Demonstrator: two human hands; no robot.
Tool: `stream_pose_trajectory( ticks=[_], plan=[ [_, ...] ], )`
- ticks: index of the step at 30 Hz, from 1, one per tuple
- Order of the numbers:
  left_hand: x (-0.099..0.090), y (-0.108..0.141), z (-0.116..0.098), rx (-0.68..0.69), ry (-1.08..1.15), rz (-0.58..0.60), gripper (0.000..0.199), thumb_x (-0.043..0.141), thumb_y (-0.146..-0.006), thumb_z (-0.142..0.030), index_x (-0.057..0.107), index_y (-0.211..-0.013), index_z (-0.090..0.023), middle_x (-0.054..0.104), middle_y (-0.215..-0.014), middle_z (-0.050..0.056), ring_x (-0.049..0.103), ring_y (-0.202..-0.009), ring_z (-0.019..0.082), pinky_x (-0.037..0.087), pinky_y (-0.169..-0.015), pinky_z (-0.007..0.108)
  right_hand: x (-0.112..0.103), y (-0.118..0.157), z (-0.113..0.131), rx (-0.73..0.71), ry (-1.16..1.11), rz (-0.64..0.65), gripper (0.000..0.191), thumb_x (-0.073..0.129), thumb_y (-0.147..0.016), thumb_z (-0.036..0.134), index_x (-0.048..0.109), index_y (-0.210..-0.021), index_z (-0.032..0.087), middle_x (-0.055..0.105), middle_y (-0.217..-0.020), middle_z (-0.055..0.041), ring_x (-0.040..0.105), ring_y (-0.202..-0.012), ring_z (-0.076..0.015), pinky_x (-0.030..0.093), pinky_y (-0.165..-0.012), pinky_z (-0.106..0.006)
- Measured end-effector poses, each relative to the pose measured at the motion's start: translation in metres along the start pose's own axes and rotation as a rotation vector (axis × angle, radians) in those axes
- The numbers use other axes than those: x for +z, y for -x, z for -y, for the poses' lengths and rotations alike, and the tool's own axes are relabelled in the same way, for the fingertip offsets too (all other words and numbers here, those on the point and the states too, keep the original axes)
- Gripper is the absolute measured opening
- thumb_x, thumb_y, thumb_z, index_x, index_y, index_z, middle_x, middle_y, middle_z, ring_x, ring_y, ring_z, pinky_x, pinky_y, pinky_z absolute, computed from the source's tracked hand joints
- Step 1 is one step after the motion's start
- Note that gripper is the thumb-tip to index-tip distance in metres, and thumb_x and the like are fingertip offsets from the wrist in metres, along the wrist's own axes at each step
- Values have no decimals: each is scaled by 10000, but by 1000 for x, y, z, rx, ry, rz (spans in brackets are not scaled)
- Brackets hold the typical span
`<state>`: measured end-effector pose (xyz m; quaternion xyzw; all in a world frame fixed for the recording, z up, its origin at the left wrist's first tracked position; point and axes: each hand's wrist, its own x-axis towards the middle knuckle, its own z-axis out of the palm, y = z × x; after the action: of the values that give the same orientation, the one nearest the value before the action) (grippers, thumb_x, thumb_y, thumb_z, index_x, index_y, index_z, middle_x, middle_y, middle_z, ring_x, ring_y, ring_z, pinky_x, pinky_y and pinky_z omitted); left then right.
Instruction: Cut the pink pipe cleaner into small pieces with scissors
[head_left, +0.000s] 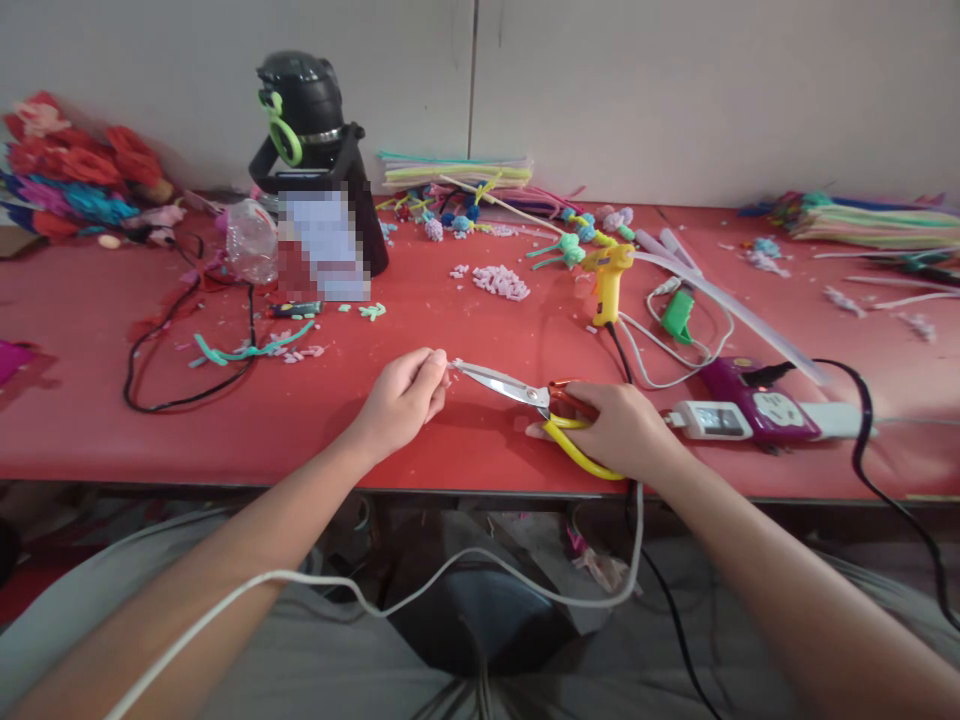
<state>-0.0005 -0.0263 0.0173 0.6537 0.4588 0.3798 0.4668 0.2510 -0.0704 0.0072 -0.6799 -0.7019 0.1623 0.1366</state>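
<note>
My right hand (622, 430) grips the yellow and orange handles of a pair of scissors (517, 392) just above the red table (450, 450). The steel blades point left, and their tips meet the fingers of my left hand (405, 398). My left hand is pinched closed at the blade tips; whatever small piece it holds is hidden by the fingers. Both hands are near the table's front edge.
A yellow glue gun (609, 280) stands behind the scissors, beside a green plug (679, 315) and a purple and white power strip (750, 412). A black jug (307, 130), a clear bottle (251, 240), pipe-cleaner bundles (457, 172), cut pink bits (501, 282), red flowers (75, 165) and cables lie around.
</note>
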Motion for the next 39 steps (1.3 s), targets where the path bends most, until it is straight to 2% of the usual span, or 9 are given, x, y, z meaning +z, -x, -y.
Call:
stream_pose_trajectory(
  ticks=[11, 23, 39],
  plan=[
    [-2, 0, 1, 9, 0, 24, 354, 405, -1024, -283, 443, -684, -192, 410, -464, -64, 393, -413, 62, 337, -455, 202, 1, -2, 0, 13, -26, 8, 698, 553, -618, 900, 404, -586, 219, 460, -571, 15, 319, -557, -117, 264, -515, -270],
    [0, -2, 6, 28, 2, 3, 356, 413, -1022, -320, 449, -690, -195, 409, -461, -60, 381, -397, 67, 326, -438, 209, 3, 0, -5, -29, -40, -26, 649, 618, -673, 810, 371, -597, 215, 418, -549, 30, 309, -543, -105, 255, -507, -258],
    [-2, -2, 8, 53, -16, 27, 336, 399, -1032, -353, 480, -747, -194, 432, -454, -62, 403, -420, 77, 354, -481, 214, 0, -3, -1, -11, -28, -4, 690, 535, -660, 882, 376, -560, 218, 423, -526, 15, 295, -533, -113, 240, -497, -269]
  ],
)
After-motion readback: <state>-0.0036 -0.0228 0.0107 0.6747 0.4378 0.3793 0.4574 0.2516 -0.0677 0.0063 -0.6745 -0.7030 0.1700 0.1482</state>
